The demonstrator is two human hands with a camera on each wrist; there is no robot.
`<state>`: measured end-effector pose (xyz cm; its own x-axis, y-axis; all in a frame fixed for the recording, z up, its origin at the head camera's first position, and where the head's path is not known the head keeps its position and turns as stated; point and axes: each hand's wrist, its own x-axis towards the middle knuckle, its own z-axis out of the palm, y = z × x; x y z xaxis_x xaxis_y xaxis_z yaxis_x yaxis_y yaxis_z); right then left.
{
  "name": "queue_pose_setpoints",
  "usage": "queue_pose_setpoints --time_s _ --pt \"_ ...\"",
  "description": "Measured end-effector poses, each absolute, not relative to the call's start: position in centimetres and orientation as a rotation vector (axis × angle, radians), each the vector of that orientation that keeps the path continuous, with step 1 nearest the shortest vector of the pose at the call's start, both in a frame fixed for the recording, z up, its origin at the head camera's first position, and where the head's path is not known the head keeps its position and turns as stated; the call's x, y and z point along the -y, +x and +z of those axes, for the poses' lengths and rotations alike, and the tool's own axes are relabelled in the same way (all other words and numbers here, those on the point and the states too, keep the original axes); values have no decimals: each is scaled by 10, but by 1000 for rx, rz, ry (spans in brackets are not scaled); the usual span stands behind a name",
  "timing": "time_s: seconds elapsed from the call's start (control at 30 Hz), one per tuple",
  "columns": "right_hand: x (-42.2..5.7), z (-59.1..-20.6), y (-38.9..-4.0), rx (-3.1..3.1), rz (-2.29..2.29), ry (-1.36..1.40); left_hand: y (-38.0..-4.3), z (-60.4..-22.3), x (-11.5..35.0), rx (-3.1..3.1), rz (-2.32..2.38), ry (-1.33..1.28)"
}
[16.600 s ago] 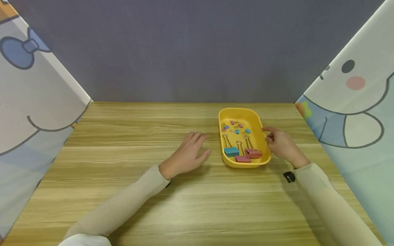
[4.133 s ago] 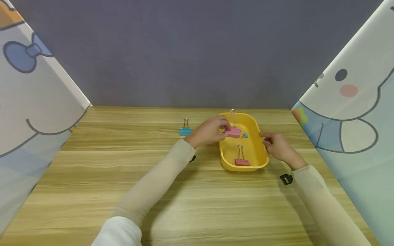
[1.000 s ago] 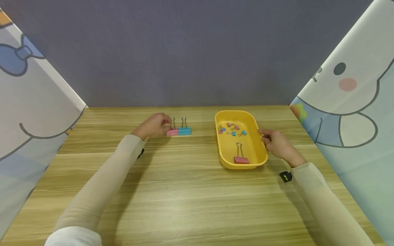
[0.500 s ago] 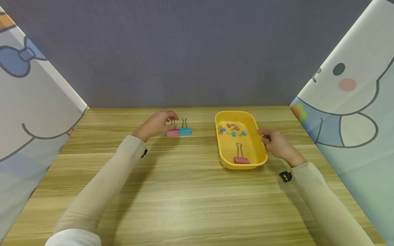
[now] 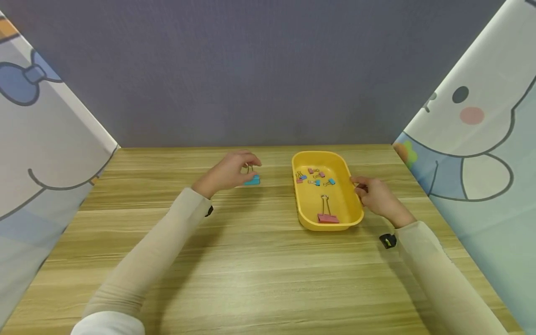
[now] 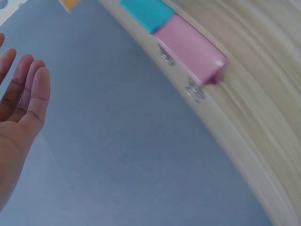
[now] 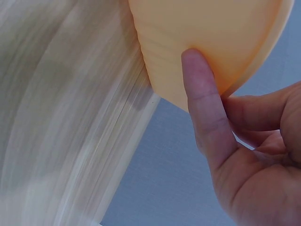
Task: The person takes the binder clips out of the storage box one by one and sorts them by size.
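A large blue binder clip [image 5: 252, 181] stands on the table left of the tray, partly covered by my left hand [image 5: 230, 171]. Against its side sits a large pink binder clip [image 6: 192, 49], hidden behind the hand in the head view. In the left wrist view the left hand's fingers [image 6: 41, 89] are loosely spread, apart from both clips, with nothing in them. My right hand [image 5: 380, 199] pinches the right rim of the yellow tray [image 5: 345, 197], its thumb [image 7: 200, 77] flat on the wall. Inside lies a large red binder clip [image 5: 328, 218] near the front.
Several small binder clips [image 5: 314, 183], blue and pink, lie in the tray's back part. Behind the wooden table [image 5: 268, 260] rises a dark grey panel [image 5: 259, 74]. Printed cartoon panels [image 5: 477, 139] flank both sides.
Large blue and pink clips have gone from the tray to the table, side by side. The left hand has let go of the pink one and shifted right. The right hand stays at the rim.
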<state>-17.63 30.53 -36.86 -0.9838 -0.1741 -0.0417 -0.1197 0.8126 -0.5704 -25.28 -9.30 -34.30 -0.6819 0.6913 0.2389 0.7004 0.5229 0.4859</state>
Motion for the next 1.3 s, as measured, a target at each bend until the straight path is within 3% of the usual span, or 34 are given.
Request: queue_pose_setpoints --time_s 0.8,1.3 --pt "-308 -369 -174 -2897 -900 -247 -224 -324 16 2584 -854 -1419" --pt "-306 -369 -174 -2915 -898 -253 -214 -334 -15 2622 -827 -1572"
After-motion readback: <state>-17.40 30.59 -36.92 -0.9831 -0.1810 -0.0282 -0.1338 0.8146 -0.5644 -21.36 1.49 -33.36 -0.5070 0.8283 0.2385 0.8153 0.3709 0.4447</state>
